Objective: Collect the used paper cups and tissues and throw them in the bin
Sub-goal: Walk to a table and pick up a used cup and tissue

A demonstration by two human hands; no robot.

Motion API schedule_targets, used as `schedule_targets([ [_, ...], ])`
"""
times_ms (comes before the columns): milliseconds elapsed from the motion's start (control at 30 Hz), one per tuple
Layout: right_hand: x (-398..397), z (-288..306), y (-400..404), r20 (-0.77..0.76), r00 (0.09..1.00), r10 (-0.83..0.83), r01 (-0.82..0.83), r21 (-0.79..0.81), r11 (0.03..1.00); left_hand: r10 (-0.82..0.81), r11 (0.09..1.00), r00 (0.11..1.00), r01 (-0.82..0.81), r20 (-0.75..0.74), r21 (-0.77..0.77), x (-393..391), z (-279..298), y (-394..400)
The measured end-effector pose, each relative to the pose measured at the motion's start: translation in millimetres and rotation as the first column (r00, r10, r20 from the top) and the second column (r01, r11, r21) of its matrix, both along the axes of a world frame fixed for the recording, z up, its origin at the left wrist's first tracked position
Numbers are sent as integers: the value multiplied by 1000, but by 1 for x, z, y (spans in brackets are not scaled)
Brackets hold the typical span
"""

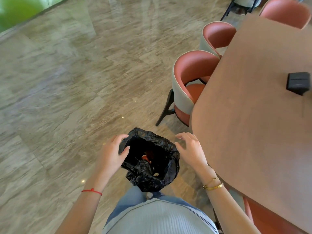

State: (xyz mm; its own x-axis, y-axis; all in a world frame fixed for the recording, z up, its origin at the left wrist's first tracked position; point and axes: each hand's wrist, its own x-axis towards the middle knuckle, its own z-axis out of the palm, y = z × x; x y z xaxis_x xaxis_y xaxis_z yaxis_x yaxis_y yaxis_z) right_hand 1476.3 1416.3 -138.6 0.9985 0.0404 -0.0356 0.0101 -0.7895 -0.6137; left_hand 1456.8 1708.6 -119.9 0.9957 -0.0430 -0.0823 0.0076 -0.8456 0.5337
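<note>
Nearest the camera a light ribbed top (pixel 157 217) and blue jeans (pixel 128 203) are seen from above. Both forearms are extended forward over the floor. A red string (pixel 92 191) is worn on the left wrist, gold bracelets (pixel 213 184) on the right. Just past the knees a bin lined with a black bag (pixel 166 173) is standing on the floor, mouth open and crumpled. Inside it a paper cup (pixel 145 157) is partly visible, rim and brown side only; other contents are too dark to tell, tissues cannot be made out. The left hand (pixel 112 154) is placed at the left edge of the bag, fingers bent over the rim and thumb pressed against the plastic, so the bag edge appears gripped. The right hand (pixel 191 149) is held beside the right edge of the bag, fingers spread and loosely curved, nothing held; whether the plastic is touched cannot be told. Right of the hands a brown table (pixel 253 124) with a rounded corner is seen, with a small black box (pixel 298 82) set on it near the right edge of the view. Further on, pink chairs (pixel 190 85) with pale grey backs are tucked along the table's left side, one more at the far end. The floor (pixel 67 81) is grey-brown stone tile, glossy, with small light reflections. At far top left a blurred green area (pixel 15 10) is visible beyond the floor edge.
</note>
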Motion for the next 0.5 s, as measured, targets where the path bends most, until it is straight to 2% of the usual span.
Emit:
schedule_targets([
  [100,-34,13,-9,50,996,-73,72,7,997,-51,999,999,51,3,15,-17,11,-10],
  [233,-93,28,-16,80,977,-198,198,8,980,-150,987,988,151,26,-55,-43,22,-26],
  [300,-128,35,-19,102,956,-273,275,-2,961,-225,974,974,226,40,-31,-57,27,-35],
  [400,-193,45,-24,105,914,-392,394,2,919,-358,933,932,359,59,7,-81,33,-53],
  [500,-260,53,-28,108,831,-546,547,22,837,-495,865,865,499,81,-44,-103,34,-78],
])
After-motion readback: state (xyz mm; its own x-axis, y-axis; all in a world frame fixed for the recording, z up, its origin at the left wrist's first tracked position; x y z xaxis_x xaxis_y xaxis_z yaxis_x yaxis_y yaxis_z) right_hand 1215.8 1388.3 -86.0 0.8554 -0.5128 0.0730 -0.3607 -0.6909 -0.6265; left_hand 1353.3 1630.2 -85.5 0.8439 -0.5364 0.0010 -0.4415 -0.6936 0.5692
